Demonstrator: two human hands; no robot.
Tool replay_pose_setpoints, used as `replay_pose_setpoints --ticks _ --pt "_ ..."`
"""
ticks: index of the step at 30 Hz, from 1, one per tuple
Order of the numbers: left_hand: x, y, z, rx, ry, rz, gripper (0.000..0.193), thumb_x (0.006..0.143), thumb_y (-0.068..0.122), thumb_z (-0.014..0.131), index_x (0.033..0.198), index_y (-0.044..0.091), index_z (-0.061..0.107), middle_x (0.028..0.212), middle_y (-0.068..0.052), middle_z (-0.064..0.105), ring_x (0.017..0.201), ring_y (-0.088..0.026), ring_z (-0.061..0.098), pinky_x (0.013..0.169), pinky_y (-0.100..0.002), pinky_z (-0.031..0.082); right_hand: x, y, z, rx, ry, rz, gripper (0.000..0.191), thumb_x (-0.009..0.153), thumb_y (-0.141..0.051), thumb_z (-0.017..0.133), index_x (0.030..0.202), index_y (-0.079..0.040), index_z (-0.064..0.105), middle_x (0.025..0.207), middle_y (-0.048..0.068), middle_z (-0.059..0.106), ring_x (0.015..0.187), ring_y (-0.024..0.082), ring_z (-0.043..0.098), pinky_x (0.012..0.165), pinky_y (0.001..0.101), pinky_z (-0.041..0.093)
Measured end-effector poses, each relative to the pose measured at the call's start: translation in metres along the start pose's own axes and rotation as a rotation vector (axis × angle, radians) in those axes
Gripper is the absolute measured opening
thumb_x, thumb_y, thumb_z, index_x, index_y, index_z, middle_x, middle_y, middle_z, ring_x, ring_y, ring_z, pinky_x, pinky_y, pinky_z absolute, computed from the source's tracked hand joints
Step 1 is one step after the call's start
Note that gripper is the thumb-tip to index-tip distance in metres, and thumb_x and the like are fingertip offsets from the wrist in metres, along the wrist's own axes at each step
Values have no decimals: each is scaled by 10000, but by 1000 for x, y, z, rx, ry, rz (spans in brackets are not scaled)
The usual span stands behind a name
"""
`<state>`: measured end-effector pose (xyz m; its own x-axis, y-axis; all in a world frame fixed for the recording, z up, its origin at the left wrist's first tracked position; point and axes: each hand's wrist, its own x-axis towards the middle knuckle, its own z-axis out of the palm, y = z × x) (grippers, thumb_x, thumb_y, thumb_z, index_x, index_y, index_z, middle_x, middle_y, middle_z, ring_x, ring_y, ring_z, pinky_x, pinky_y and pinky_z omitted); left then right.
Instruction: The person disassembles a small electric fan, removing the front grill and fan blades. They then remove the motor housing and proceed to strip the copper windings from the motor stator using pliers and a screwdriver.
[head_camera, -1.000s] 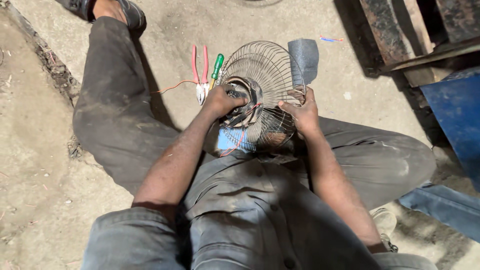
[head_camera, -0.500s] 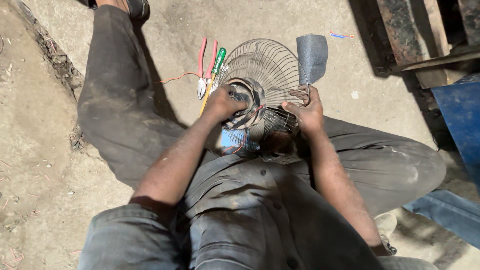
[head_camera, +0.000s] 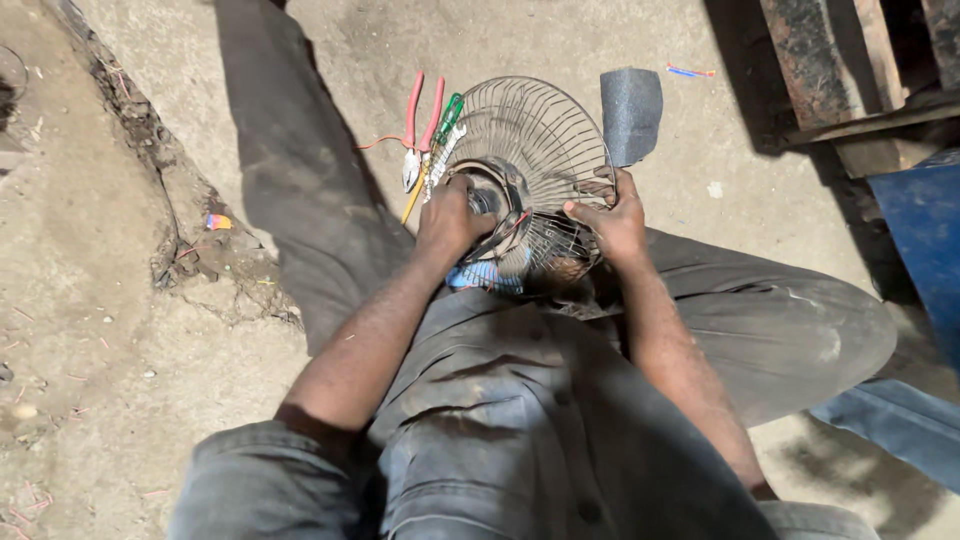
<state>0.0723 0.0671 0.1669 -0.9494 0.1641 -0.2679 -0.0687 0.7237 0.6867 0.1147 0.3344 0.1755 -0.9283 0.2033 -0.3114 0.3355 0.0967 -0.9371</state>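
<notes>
Fan guard (head_camera: 540, 150) on lap: left hand (head_camera: 452, 218) clasps hub (head_camera: 492, 195); right hand (head_camera: 612, 222) pinches wires; pliers (head_camera: 418, 130) alongside.

The fan guard (head_camera: 540, 150) is thin bare metal wire, dull and grimy, the pliers (head_camera: 420, 130) have glossy red plastic handles, the sandpaper sheet (head_camera: 630, 112) looks rough grey, and the floor (head_camera: 120, 340) is dusty, matt concrete.

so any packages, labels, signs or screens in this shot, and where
No packages, signs or screens.
Possible label: a small light-blue patch under the left hand, low on the wire fan guard; too hidden to be sure.
</notes>
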Motion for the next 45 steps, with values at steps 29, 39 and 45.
replay_pose_setpoints --ticks 29,39,45 --pt "158 -123 -2 -1039 -79 -659 255 1005 129 584 1182 9 722 1002 -154 762 737 -230 707 541 -352 549 29 58 -15 -136 129 334 810 816 -134 837 1494 -10 411 1255 158 686 1141 252 646 1005 381 506" --pt "231 -122 38 -1010 104 -628 237 914 -28 652 1139 -61 721 995 -188 769 749 -247 757 505 -334 621 37 85 -14 -91 263 437 864 848 -238 824 1548 -30 363 1295 167 647 1161 259 619 1017 389 493" --pt "279 -92 66 -1031 158 -546 205 884 -29 691 1089 -46 698 950 -167 761 655 -217 732 493 -304 625 41 90 -14 -7 291 447 837 861 -202 805 1546 -21 359 1284 170 649 1146 248 615 1003 376 498"
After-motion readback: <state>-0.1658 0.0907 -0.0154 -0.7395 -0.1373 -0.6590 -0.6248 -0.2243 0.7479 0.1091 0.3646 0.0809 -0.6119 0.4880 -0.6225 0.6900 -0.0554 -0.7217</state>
